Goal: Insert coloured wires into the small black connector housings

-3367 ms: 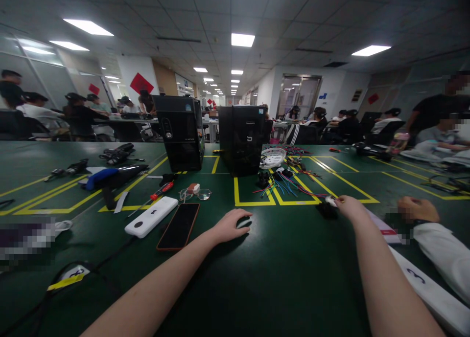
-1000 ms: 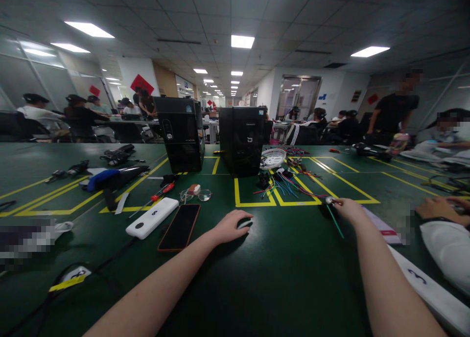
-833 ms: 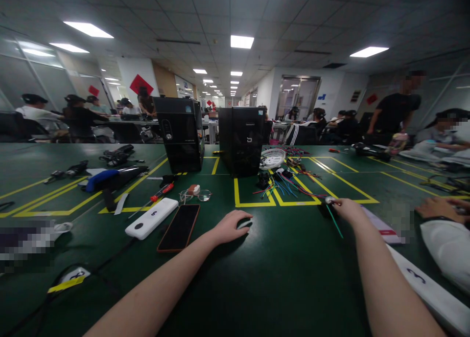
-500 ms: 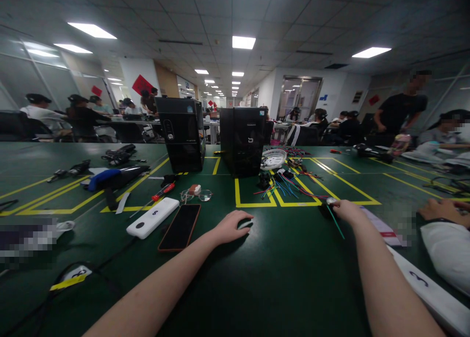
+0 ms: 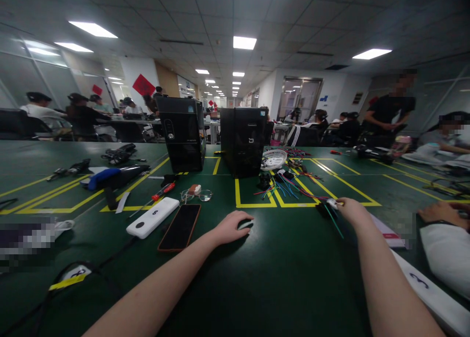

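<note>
My left hand [image 5: 230, 227] rests low over the green table, its fingers curled around a small, thin pale object [image 5: 245, 224] whose kind I cannot make out. My right hand [image 5: 353, 212] is closed at a bundle of thin coloured wires [image 5: 312, 196], by a small whitish piece [image 5: 332, 203] at its end. From there a green wire [image 5: 337, 224] slants down over a dark part. More loose wires and black connectors [image 5: 265, 181] lie left of that bundle. A phone [image 5: 180, 228] lies left of my left hand.
Two black computer cases [image 5: 244, 141] stand ahead. A white basket [image 5: 273, 159] sits beside them. At left are a white power bank-like box [image 5: 153, 217], glasses [image 5: 196, 195] and a red screwdriver [image 5: 163, 191]. Another person's hand [image 5: 442, 213] and a white box marked 3 [image 5: 426, 285] are at right.
My right hand and forearm have shifted slightly to the right, with the whitish piece. My left hand looks still. A standing person in the background has moved left.
</note>
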The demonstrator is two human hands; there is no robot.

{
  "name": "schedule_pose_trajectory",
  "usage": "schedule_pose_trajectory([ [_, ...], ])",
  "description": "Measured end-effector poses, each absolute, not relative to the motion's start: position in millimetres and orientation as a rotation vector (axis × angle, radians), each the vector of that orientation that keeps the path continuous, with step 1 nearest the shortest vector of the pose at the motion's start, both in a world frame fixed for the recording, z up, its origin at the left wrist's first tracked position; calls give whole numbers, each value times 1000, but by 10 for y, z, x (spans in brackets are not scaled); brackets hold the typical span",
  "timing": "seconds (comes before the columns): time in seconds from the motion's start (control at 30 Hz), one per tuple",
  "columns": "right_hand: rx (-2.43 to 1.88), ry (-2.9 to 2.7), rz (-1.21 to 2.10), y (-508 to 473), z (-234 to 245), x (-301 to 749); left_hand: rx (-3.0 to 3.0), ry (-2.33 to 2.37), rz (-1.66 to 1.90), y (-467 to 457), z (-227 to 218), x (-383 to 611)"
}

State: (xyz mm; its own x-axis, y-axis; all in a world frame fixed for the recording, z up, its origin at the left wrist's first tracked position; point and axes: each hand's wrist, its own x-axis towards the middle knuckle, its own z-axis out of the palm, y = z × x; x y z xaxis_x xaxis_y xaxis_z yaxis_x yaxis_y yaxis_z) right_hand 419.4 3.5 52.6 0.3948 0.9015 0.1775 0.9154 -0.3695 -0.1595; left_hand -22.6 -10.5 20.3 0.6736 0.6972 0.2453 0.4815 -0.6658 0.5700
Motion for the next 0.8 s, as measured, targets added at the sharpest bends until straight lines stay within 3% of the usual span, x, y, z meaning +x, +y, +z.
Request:
schedule_pose_trajectory([
  [0.2,-2482,-1736,122,59,529,4081,2432,899,622,-103,205,-228],
  [0.47,-2513,-1712,-47,28,559,4029,2440,896,616,-106,212,-228],
  [0.8,-2589,-1756,-27,-6,586,3870,2461,883,643,-49,119,-219],
])
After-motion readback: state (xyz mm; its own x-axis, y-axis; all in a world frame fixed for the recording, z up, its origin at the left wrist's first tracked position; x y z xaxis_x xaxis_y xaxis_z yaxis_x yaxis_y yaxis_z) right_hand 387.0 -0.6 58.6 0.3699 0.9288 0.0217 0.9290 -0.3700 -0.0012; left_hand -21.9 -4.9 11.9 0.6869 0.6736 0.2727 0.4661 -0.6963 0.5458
